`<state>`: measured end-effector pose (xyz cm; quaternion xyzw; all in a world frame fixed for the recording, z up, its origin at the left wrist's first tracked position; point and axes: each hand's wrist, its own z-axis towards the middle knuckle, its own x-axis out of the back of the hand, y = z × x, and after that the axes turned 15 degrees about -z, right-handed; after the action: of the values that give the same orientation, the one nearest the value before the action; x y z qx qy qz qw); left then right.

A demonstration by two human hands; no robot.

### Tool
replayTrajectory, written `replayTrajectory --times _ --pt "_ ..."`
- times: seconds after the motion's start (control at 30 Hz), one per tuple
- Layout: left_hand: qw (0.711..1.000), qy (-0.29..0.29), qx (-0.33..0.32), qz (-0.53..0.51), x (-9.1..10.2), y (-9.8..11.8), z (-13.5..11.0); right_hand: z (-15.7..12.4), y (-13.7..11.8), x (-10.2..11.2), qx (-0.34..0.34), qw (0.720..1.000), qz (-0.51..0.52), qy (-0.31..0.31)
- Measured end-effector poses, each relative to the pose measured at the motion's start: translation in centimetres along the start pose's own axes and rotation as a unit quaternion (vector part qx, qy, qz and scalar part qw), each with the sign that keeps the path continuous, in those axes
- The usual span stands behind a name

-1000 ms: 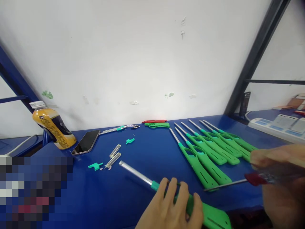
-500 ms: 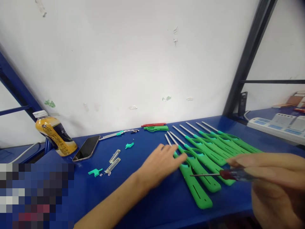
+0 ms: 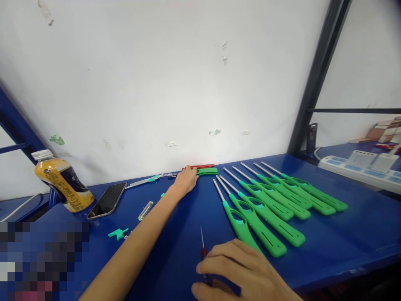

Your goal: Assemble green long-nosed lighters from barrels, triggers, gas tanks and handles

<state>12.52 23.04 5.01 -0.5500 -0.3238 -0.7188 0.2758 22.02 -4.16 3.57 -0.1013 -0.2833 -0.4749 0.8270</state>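
Observation:
My left hand (image 3: 187, 179) reaches to the back of the table. Its fingers curl over the left end of a green lighter handle shell (image 3: 208, 171); the fingertips are partly hidden. A red shell piece (image 3: 205, 166) lies right behind it against the wall. In the near foreground my right hand (image 3: 241, 269) is closed round the handle of a small screwdriver (image 3: 204, 253), whose thin shaft points away from me. To the right of the hands, several green long-neck lighters (image 3: 265, 225) lie side by side, metal tubes toward the wall. My right hand covers the end of the nearest one.
Left of my forearm lie a teal plastic piece (image 3: 118, 233), a clear fuel tank (image 3: 145, 211) and a metal tube with wires (image 3: 144, 181). A phone (image 3: 107, 200) and a yellow drink bottle (image 3: 64, 180) stand farther left. A white power strip (image 3: 360, 167) is at the right.
My left hand has moved from the lighters back and left to the green shell. My right hand has swung the screwdriver left and down, its tip now pointing away from me.

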Motion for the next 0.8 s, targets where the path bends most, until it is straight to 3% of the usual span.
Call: replayTrajectory --times 0.13,0.3,0.5,0.6,0.7,0.8 --pt "1.0 -0.03 -0.002 -0.007 0.8 0.2 -0.9 -1.6 0.4 -1.9 -0.005 0.997 -0.036 -0.069" --pt "0.998 -0.068 0.01 0.0 2.5 1.2 -5.9 -2.7 1.4 -2.5 -0.027 0.984 -0.077 -0.16" --pt "0.993 -0.106 0.053 -0.009 4.3 2.0 -14.7 -3.0 2.8 -2.1 -0.077 0.978 -0.129 -0.144" --pt "0.992 -0.098 0.069 -0.042 4.7 2.2 -18.5 -3.1 3.5 -1.9 -0.086 0.973 -0.151 -0.153" --pt "0.988 -0.09 0.08 -0.101 5.2 2.3 -21.0 -3.2 4.1 -1.7 -0.085 0.971 -0.153 -0.164" --pt "0.982 -0.064 0.093 -0.151 6.2 1.8 -21.7 -3.0 4.2 -1.4 -0.077 0.972 -0.151 -0.16"
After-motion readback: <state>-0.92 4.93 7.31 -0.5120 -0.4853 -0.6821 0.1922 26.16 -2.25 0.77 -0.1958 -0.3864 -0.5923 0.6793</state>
